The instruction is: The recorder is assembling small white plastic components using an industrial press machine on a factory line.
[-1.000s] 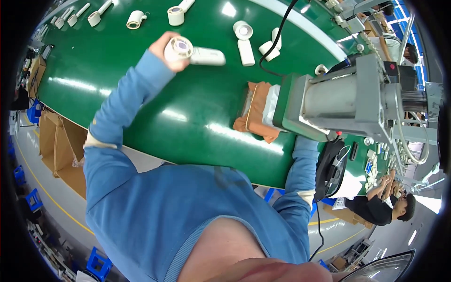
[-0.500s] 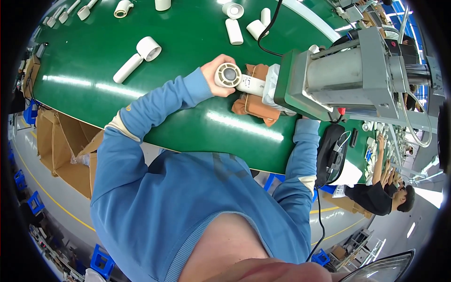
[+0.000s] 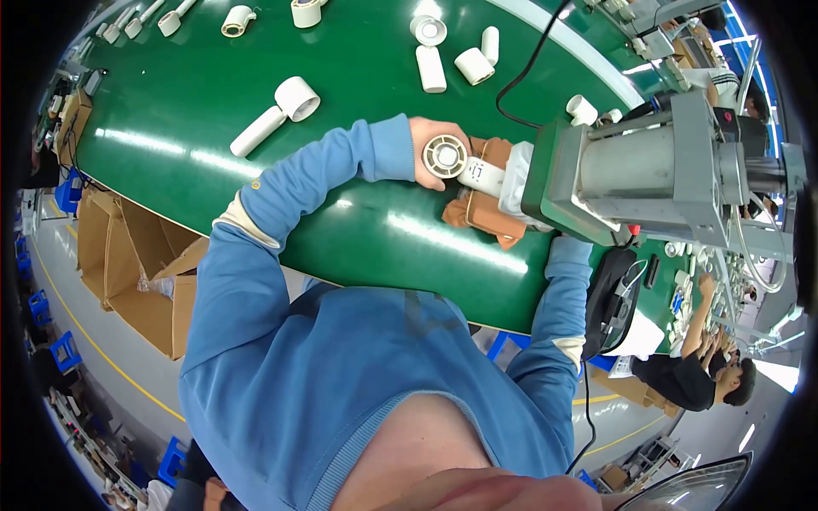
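Note:
My left hand (image 3: 432, 146) is closed round the head of a white hair dryer (image 3: 446, 157), whose round end with a cream spoked ring faces up. The dryer's handle (image 3: 482, 175) points right, lying between brown padded blocks (image 3: 484, 217) and running under a whitish translucent sheet (image 3: 515, 177) at the press machine (image 3: 626, 166). The far end of the handle is hidden there. My right sleeve (image 3: 568, 260) reaches up to the near side of the press, which hides the fingers of my right hand.
Another white hair dryer (image 3: 296, 99) lies on the green table (image 3: 358, 234), with several more white dryers and parts along the far side. A black cable (image 3: 520, 81) runs to the press. An open cardboard box (image 3: 128, 264) stands at left. A co-worker in black (image 3: 682, 381) sits at right.
The view has shifted, so the table and press appear farther right and lower. My left hand still grips the dryer's head. Part of another person now shows at the lower left.

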Available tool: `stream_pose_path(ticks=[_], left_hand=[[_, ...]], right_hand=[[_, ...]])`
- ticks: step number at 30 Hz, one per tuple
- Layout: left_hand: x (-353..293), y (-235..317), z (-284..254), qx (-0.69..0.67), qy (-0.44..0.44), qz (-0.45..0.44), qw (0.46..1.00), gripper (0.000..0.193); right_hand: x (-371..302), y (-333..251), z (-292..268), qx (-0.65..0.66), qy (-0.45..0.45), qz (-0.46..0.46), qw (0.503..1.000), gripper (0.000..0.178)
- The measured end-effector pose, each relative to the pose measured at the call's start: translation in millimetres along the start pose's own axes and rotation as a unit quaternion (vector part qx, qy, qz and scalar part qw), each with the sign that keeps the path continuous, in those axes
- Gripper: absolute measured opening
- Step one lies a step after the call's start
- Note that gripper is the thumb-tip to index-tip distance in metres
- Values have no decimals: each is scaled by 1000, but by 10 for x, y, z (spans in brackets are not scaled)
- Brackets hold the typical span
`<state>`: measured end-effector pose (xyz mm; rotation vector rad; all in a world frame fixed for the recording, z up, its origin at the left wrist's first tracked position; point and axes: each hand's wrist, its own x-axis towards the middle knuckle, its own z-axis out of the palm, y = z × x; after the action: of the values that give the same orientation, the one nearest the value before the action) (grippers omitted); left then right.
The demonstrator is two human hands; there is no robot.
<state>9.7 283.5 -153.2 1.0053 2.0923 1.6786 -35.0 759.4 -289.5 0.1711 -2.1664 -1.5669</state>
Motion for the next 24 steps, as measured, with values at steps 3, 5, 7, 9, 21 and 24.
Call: stream_pose_path(ticks=[3,5,7,9,21,24], left_hand=[[57,111,-416,88,32,-19,995,52],[79,39,-675,133,195,-26,971,53],[257,-133,-915,147,340,-81,925,53],[428,-453,-1213,156,477,-134,854,55],[982,-489,-1544,628,369,-316,608,60],[1004,-354,-1630,612,220,-365,666,58]], right_hand=[[-72,89,49,-524,-58,-43,849,73],[-15,181,-65,-531,-25,-69,844,73],[127,279,-142,-547,14,-131,827,72],[74,405,-298,-558,55,-192,805,71],[-24,283,-276,-827,159,-464,276,68],[-167,-42,52,-910,83,-374,-158,69]])
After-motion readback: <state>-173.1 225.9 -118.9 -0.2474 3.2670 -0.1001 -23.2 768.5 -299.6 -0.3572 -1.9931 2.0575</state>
